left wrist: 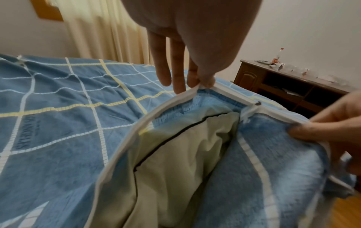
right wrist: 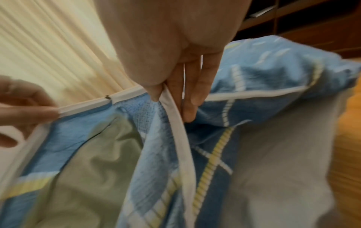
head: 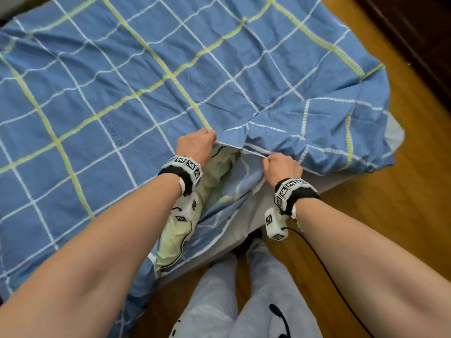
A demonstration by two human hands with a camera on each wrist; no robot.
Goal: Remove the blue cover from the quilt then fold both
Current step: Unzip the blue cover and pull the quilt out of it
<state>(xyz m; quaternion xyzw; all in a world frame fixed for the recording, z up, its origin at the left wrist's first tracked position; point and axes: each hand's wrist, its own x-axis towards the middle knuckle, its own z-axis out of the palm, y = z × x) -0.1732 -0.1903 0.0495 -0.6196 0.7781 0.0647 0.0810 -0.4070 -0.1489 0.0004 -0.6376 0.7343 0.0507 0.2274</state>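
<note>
Hands are both pinching the white zipper edge of the blue checked fabric cover (head: 146, 76), which is lying spread over the bed: left hand (head: 195, 146) gripping one side, right hand (head: 283, 167) the other, with the small dark zipper pull (left wrist: 257, 103) sitting between them. Pale green quilt (left wrist: 175, 154) is showing inside the opening.

Matt cloth cover (head: 146, 69) — creased
</note>
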